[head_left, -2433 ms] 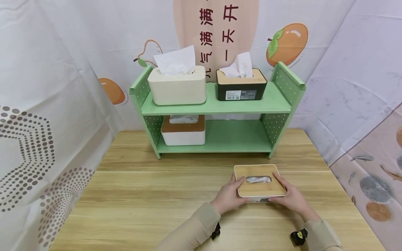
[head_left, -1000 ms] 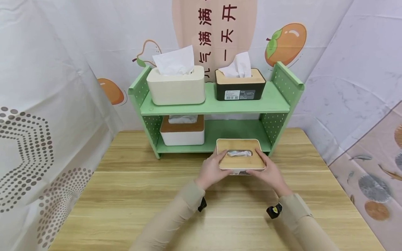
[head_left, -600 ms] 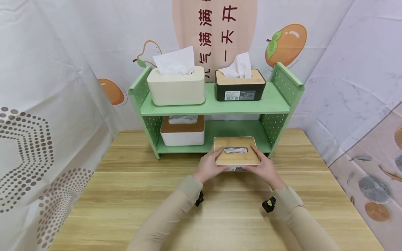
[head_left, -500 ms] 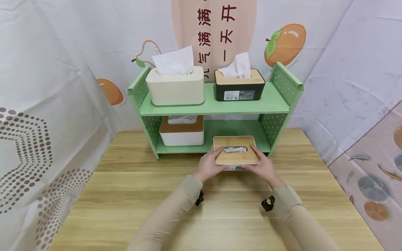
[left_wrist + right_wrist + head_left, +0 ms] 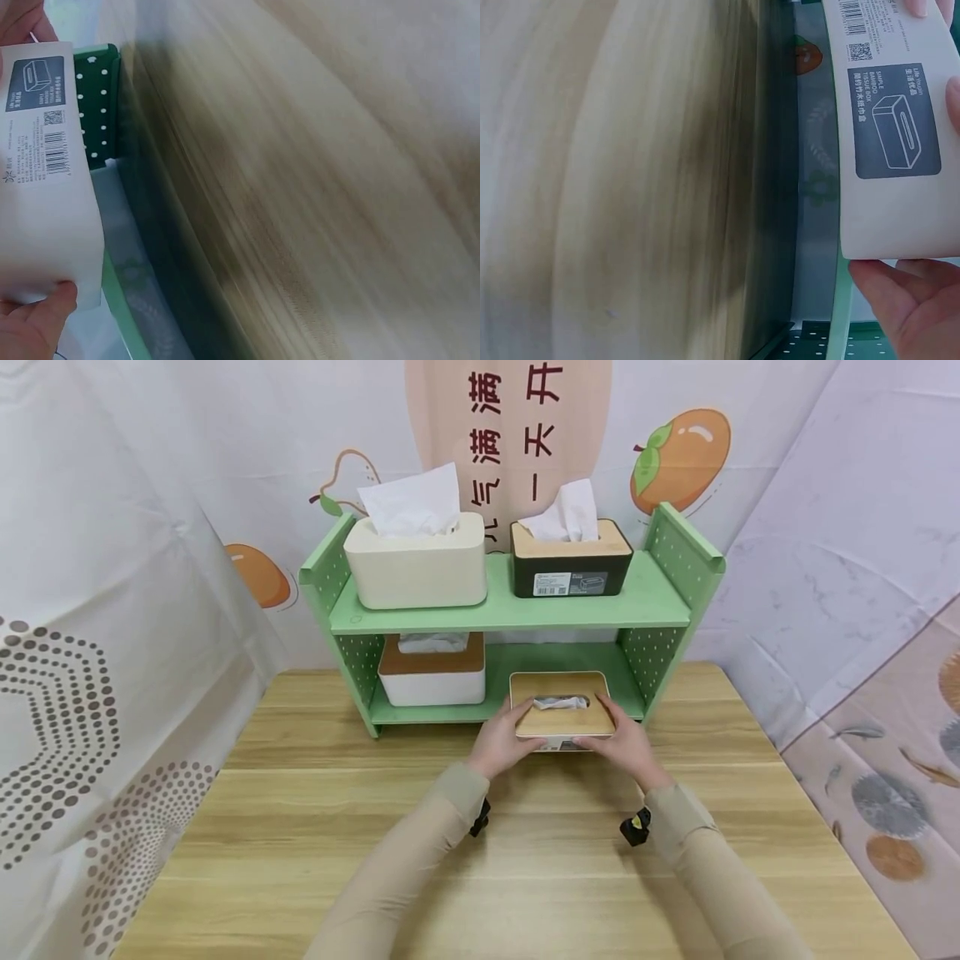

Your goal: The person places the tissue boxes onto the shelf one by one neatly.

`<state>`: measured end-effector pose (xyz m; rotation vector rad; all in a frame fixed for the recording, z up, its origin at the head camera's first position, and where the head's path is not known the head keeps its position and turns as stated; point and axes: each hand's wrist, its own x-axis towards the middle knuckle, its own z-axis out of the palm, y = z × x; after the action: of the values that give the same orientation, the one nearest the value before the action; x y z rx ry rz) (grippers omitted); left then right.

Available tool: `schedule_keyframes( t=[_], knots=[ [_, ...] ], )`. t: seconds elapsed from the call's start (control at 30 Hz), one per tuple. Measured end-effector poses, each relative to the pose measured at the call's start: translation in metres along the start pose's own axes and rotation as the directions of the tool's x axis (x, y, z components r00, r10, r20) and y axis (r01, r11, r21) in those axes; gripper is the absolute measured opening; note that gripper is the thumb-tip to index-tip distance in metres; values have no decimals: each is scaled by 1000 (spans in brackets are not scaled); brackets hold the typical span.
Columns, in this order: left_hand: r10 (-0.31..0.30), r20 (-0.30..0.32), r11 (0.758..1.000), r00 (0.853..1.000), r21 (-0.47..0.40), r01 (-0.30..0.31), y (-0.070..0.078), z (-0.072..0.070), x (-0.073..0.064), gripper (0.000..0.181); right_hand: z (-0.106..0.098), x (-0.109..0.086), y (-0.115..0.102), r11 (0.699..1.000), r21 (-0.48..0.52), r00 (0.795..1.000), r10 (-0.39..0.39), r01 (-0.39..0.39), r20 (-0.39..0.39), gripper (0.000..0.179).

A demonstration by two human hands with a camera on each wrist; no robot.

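Observation:
A white tissue box (image 5: 551,723) with a light bamboo lid is held level between both hands at the front of the lower shelf, right of its middle. My left hand (image 5: 498,745) grips its left side, the thumb at the front face. On the opposite side my right hand (image 5: 627,748) grips it the same way. Crumpled tissue (image 5: 561,702) shows in the lid's slot. Both wrist views catch the printed label, with a barcode (image 5: 56,154) and a dark box drawing (image 5: 897,124). The box's far edge overlaps the shelf in the head view; its underside is hidden there.
A green two-tier shelf (image 5: 517,615) stands at the back of the wooden table (image 5: 315,827). Its upper tier bears a cream tissue box (image 5: 420,577) and a black one (image 5: 573,564) with a wooden lid. A white, brown-lidded tissue box (image 5: 433,688) sits lower left.
Both hands have carried the bamboo-lidded tissue box from the table's right part leftward and forward to the lower shelf's front. Over the last half second it has moved slightly farther forward.

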<state>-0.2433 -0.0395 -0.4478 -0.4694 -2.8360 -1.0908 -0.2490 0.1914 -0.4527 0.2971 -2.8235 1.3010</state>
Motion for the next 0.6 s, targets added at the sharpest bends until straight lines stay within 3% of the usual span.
schedule_keyframes(
  t=[0.2, 0.6],
  knots=[
    [-30, 27, 999, 999, -17, 30, 1, -1, 9, 68, -4, 9, -3, 999, -28, 1000, 21, -21, 10, 94],
    [-42, 14, 999, 999, -22, 42, -2, 0, 16, 65, -7, 17, -4, 996, -64, 997, 60, -57, 46, 95]
  ],
)
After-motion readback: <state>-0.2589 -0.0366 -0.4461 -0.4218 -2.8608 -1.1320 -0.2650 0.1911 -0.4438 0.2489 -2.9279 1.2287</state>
